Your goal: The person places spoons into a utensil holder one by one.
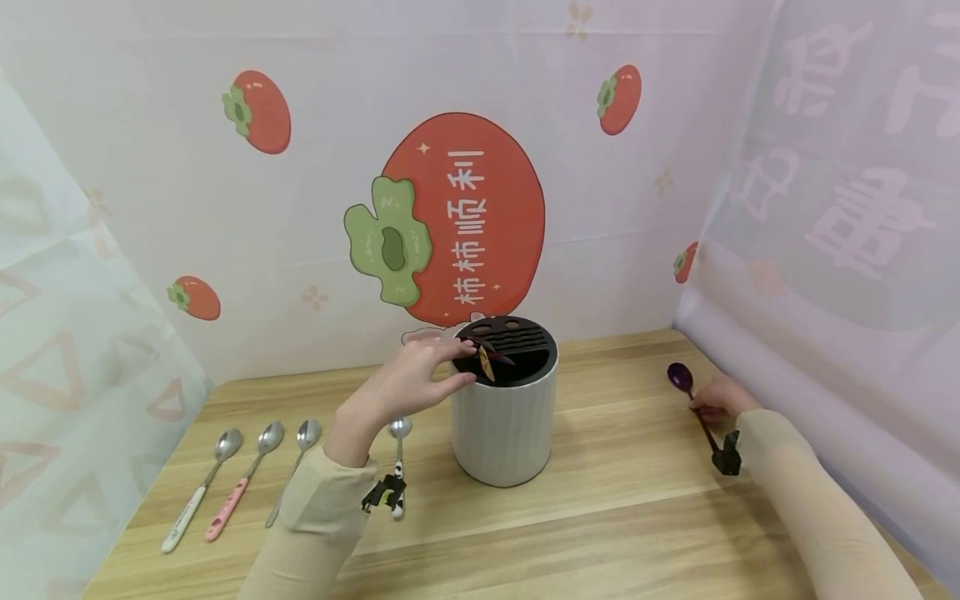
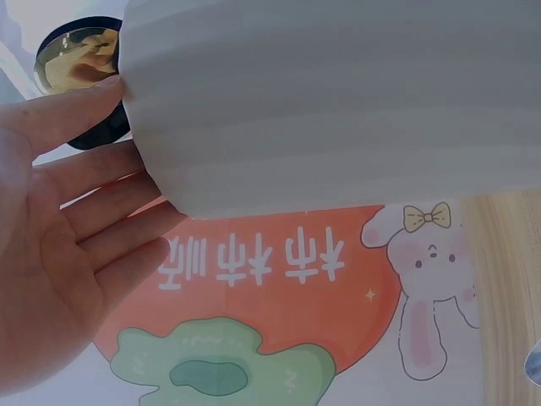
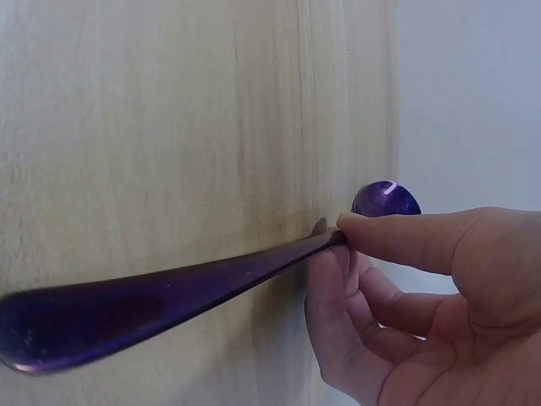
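A purple spoon (image 1: 702, 425) is pinched near the middle of its handle by my right hand (image 1: 720, 398), at the table's right side. In the right wrist view, thumb and fingertips meet on the spoon's handle (image 3: 169, 300), its bowl (image 3: 386, 199) beyond them. My left hand (image 1: 420, 375) rests at the left rim of a white ribbed utensil holder (image 1: 504, 433), its fingers extended and spread from the thumb. Gold (image 1: 486, 364) and dark utensil ends stick out of the holder's black slotted top (image 1: 517, 333).
On the left of the wooden table (image 1: 615, 492) lie a white-handled spoon (image 1: 202, 492), a pink-handled spoon (image 1: 243, 483) and a plain metal spoon (image 1: 296, 471). Another spoon (image 1: 400, 450) with a patterned handle lies beside the left wrist. Printed cloth (image 1: 322, 167) hangs behind.
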Demonstrator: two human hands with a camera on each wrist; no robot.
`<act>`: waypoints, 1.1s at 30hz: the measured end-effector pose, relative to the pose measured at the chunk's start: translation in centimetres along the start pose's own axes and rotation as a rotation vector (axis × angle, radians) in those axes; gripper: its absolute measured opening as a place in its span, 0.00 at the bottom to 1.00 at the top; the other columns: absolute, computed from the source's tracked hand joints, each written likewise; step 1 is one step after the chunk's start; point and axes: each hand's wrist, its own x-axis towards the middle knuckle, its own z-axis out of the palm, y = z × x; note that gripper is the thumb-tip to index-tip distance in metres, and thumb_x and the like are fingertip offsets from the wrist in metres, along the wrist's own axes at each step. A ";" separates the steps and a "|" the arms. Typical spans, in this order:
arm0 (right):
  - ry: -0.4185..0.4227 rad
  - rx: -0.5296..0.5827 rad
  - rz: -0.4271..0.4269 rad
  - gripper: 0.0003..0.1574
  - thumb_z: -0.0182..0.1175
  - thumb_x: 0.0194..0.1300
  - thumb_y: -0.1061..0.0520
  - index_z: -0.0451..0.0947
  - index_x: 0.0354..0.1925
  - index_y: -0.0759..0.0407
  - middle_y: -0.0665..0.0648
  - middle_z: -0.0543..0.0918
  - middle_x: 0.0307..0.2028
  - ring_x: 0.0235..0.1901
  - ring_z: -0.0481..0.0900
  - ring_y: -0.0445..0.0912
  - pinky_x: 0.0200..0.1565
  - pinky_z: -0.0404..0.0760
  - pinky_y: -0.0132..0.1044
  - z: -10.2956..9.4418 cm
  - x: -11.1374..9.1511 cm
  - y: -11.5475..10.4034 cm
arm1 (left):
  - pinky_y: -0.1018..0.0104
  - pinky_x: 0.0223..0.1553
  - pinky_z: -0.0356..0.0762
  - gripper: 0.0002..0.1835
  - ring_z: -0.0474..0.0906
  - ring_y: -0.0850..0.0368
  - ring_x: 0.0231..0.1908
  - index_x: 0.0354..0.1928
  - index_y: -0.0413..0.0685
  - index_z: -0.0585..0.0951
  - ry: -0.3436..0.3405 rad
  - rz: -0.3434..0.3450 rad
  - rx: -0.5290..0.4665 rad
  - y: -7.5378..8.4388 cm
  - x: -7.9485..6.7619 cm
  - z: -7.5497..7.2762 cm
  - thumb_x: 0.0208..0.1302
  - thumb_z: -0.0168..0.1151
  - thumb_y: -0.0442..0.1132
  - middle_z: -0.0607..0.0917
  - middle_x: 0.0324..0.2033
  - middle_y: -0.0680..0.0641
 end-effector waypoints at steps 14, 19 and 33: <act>0.025 0.072 0.018 0.06 0.55 0.50 0.68 0.74 0.26 0.75 0.51 0.78 0.14 0.17 0.77 0.40 0.25 0.78 0.30 0.5 -2.2 -1.1 | 0.57 0.58 0.59 0.21 0.69 0.56 0.53 0.50 0.50 0.77 -0.022 -0.011 -0.004 0.2 0.2 -0.1 0.58 0.56 0.52 0.79 0.48 0.55; 0.022 0.068 -0.012 0.09 0.54 0.50 0.67 0.75 0.28 0.76 0.53 0.79 0.16 0.19 0.78 0.41 0.27 0.78 0.32 0.3 -2.5 -1.2 | 0.58 0.58 0.60 0.21 0.69 0.56 0.53 0.50 0.50 0.77 -0.027 -0.017 -0.009 0.2 0.1 -0.1 0.58 0.56 0.52 0.79 0.48 0.55; 0.034 -0.002 -0.071 0.09 0.55 0.52 0.64 0.74 0.27 0.74 0.50 0.79 0.15 0.18 0.78 0.40 0.28 0.79 0.33 -0.3 -2.5 -2.2 | 0.59 0.58 0.61 0.21 0.68 0.57 0.54 0.50 0.51 0.77 -0.028 -0.031 -0.012 0.1 0.0 0.0 0.58 0.55 0.52 0.78 0.49 0.55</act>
